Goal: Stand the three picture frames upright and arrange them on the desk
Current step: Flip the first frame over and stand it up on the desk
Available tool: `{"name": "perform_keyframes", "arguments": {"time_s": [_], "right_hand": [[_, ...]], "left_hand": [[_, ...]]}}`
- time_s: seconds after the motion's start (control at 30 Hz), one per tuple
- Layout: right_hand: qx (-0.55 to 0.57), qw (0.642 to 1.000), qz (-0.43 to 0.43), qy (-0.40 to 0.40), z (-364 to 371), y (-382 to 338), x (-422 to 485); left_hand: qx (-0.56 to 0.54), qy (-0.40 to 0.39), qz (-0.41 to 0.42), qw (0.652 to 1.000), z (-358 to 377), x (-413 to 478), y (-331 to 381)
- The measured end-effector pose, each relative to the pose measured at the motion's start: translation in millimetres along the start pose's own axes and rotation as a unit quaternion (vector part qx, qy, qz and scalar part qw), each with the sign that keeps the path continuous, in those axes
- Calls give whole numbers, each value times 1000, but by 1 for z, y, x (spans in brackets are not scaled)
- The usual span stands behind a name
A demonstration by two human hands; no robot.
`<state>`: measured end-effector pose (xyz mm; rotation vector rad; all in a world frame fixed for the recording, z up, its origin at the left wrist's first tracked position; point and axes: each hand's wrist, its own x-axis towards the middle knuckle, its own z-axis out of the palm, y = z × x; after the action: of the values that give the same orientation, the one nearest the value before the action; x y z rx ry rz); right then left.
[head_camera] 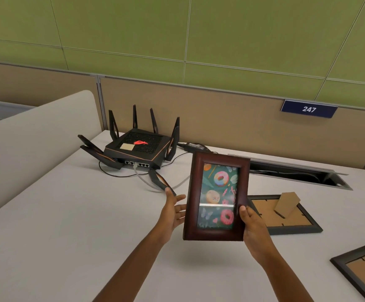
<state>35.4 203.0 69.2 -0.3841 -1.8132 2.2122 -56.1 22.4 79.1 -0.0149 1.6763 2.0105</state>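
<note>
Holding the brown frame clamped in my right hand, left hand spread open beside it, stand probably needs unfolding next.

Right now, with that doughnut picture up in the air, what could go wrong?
1. The brown frame seems gripped by the right hand alone; the left hand is open beside it, so it might slip onto the desk.
2. Set down further left, it could catch the router antennas or cables.
3. Two black frames, one close behind it and one at the desk's corner, lie face down; a sweeping arm could knock them.
</note>
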Motion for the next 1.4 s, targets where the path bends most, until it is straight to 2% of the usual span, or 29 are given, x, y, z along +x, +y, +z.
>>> {"name": "perform_keyframes", "arguments": {"time_s": [0.33,0.57,0.9,1.1,1.23,1.33,1.4], "right_hand": [[-42,999,12,-17,-2,32,-3],[-15,999,30,-18,3,44,-2],[-27,998,57,7,4,59,3],[-34,998,56,24,5,53,-2],[-45,997,65,21,4,54,0],[-69,995,70,13,1,53,1],[-80,995,59,23,-4,53,-2]], "left_hand": [[-50,-72,8,996,4,21,-9],[-68,-109,9,992,6,29,-8],[-49,-78,-2,996,4,37,-10],[-43,-91,-24,995,6,31,-6],[-11,-35,-15,999,7,26,-3],[7,75,15,997,11,23,2],[70,153,105,980,16,16,13]]}}
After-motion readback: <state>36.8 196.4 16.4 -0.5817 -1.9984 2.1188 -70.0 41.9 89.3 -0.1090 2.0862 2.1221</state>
